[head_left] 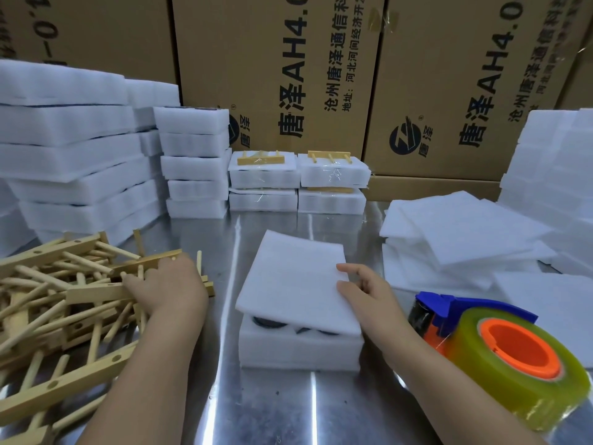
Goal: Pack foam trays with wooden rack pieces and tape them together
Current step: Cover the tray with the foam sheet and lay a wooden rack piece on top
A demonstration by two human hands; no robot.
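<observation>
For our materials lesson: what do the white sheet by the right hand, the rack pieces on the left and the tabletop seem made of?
The white sheet looks like soft matte foam: fuzzy surface, sagging. The rack pieces look like bare pale wood: tan bars, drilled holes, round dowels. The tabletop seems polished metal, perhaps steel: mirror-like light streaks.

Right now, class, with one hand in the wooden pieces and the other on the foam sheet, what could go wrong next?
The foam sheet lies askew on the foam tray, only touched by the right hand; it could slide off.
The left hand is in tangled wooden rack pieces; pulling one may drag others along.
</observation>
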